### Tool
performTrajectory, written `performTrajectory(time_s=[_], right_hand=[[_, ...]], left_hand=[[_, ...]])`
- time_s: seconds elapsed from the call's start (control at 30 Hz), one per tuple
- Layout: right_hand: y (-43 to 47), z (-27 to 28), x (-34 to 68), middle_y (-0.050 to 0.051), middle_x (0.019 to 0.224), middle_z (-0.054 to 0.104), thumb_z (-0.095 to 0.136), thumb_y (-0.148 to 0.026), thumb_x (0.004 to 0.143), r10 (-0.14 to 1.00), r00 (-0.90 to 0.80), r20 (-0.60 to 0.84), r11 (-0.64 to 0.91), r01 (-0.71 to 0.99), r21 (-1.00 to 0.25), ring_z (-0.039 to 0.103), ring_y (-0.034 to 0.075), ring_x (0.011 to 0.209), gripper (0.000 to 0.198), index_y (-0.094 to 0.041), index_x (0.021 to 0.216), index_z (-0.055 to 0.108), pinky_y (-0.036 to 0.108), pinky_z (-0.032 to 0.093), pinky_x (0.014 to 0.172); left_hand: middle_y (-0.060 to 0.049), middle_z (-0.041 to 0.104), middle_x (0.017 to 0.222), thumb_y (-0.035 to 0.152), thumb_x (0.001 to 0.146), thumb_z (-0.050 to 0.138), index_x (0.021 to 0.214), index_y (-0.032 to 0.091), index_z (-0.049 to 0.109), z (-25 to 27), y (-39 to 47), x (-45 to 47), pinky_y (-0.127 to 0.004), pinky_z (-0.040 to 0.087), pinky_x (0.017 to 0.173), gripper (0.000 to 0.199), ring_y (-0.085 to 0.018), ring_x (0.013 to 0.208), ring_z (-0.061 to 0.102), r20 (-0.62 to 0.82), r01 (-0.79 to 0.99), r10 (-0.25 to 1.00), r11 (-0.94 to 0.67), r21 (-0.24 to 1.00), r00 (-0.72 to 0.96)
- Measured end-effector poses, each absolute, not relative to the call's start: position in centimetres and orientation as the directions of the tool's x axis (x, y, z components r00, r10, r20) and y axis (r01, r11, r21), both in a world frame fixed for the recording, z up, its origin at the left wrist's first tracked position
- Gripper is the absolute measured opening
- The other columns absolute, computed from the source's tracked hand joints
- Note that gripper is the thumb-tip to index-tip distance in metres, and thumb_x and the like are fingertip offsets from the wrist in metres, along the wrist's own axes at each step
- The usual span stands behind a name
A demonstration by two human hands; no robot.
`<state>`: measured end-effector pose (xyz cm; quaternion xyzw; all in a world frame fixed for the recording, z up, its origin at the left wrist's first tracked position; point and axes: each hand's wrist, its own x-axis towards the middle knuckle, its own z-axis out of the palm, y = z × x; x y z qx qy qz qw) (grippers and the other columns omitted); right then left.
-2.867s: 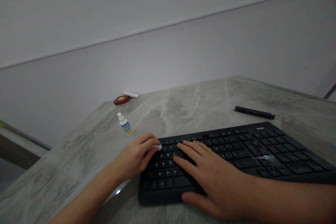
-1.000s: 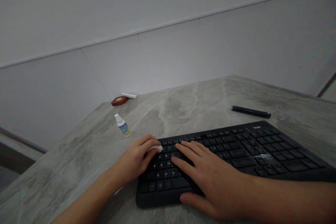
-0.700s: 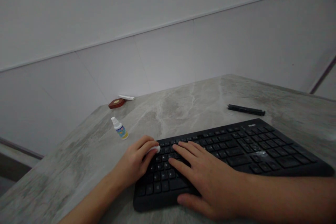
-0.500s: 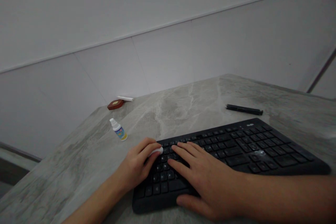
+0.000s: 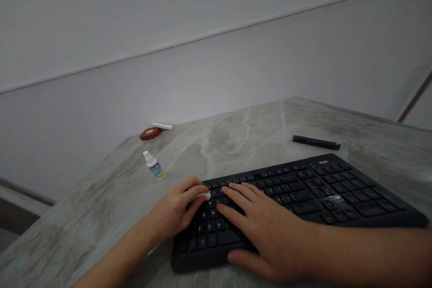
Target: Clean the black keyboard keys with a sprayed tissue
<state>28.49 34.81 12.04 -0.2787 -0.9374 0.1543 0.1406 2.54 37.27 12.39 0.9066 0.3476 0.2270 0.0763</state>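
On the marbled table [image 5: 232, 144], the left hand [image 5: 180, 203] pinches a wad [image 5: 204, 195] at the left end of the keyboard [image 5: 305, 208]; beside that grip, the right hand [image 5: 261, 222] lies spread (steady pressure there should prevent sliding).

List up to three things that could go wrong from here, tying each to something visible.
1. The left hand pinches a small white thing at the keyboard; it might slip from the grip.
2. The right hand lies spread across the keyboard and could type something by accident.
3. The white bottle stands just beyond the left hand; an outward swing might topple it.
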Motion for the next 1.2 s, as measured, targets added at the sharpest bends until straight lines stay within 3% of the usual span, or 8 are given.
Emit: performTrajectory(time_s=[0.23, 0.4, 0.9, 1.07, 1.2], right_hand=[[34.79, 11.64, 28.56, 0.022, 0.153, 0.035, 0.049, -0.056, 0.091, 0.57, -0.799, 0.192, 0.8, 0.487, -0.35, 0.029, 0.04, 0.141, 0.067, -0.014, 0.144, 0.047, 0.06, 0.024, 0.114], [34.77, 11.95, 28.43, 0.025, 0.153, 0.034, 0.051, -0.054, 0.091, 0.569, -0.807, 0.16, 0.8, 0.499, -0.333, 0.029, 0.042, 0.141, 0.069, -0.012, 0.145, 0.046, 0.062, 0.025, 0.112], [34.91, 12.01, 28.36, 0.026, 0.152, 0.034, 0.055, -0.052, 0.089, 0.559, -0.818, 0.138, 0.807, 0.498, -0.318, 0.029, 0.044, 0.14, 0.07, -0.011, 0.145, 0.046, 0.064, 0.027, 0.111], [34.87, 12.23, 28.23, 0.025, 0.152, 0.036, 0.057, -0.051, 0.088, 0.569, -0.81, 0.142, 0.799, 0.504, -0.328, 0.03, 0.044, 0.14, 0.069, -0.011, 0.144, 0.048, 0.064, 0.026, 0.111], [34.9, 12.2, 28.3, 0.025, 0.152, 0.034, 0.056, -0.052, 0.088, 0.571, -0.811, 0.128, 0.794, 0.506, -0.337, 0.029, 0.044, 0.14, 0.07, -0.011, 0.144, 0.048, 0.064, 0.027, 0.111]], left_hand=[[-0.007, 0.062, 0.101, 0.017, 0.1, 0.046, 0.111, 0.018, 0.062, 12.31, 37.28, 2.68, -0.031, 0.054, 0.081, 0.019, -0.017, 0.088, 0.062, 0.374, 0.627, 0.699, -0.714, 0.313, 0.609], [-0.007, 0.061, 0.101, 0.017, 0.099, 0.048, 0.112, 0.018, 0.063, 12.45, 37.11, 2.75, -0.03, 0.054, 0.079, 0.02, -0.017, 0.088, 0.062, 0.318, 0.591, 0.656, -0.755, 0.285, 0.684], [-0.007, 0.059, 0.095, 0.019, 0.101, 0.046, 0.107, 0.016, 0.063, 11.8, 37.19, 3.23, -0.03, 0.054, 0.073, 0.018, -0.017, 0.079, 0.061, 0.402, 0.662, 0.683, -0.718, 0.217, 0.609], [-0.006, 0.059, 0.097, 0.019, 0.1, 0.048, 0.11, 0.017, 0.063, 12.02, 37.14, 3.06, -0.029, 0.054, 0.074, 0.018, -0.017, 0.083, 0.062, 0.345, 0.623, 0.657, -0.751, 0.22, 0.67], [-0.007, 0.058, 0.092, 0.021, 0.102, 0.044, 0.107, 0.014, 0.064, 12.09, 37.18, 3.11, -0.031, 0.054, 0.07, 0.022, -0.018, 0.076, 0.061, 0.37, 0.689, 0.685, -0.71, 0.147, 0.627]])
